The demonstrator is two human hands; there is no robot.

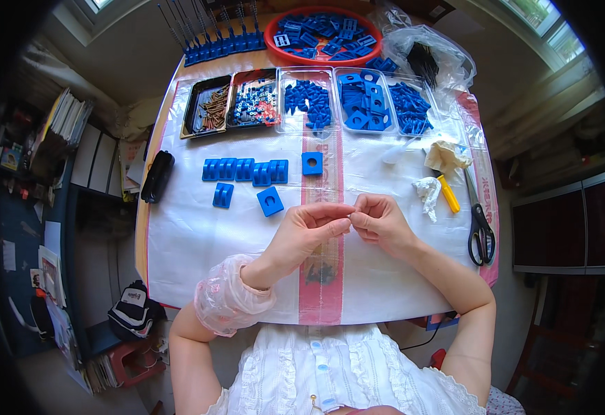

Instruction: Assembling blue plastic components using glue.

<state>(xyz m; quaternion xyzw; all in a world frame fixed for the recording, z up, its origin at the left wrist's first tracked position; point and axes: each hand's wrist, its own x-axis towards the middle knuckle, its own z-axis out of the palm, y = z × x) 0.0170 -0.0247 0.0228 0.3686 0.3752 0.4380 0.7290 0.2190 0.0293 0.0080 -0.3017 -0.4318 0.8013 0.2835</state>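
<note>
Above the middle of the table my left hand (313, 227) and my right hand (381, 223) meet at the fingertips. Both are pinched around something too small to make out. Just beyond them lies a square blue plastic plate with a round hole (312, 163). To the left of my left hand rests another blue plate (270, 201), turned at an angle. Farther left stands a row of blue ridged plastic blocks (244, 170), with a single similar block (223, 196) in front of it.
Along the back stand trays of screws (215, 105), nuts (255, 104) and blue parts (306, 99). Behind them sits a red basin (272, 43). Scissors (482, 235), a yellow-handled tool (448, 194) and crumpled tissue (427, 193) lie right; a black case (157, 177) lies left.
</note>
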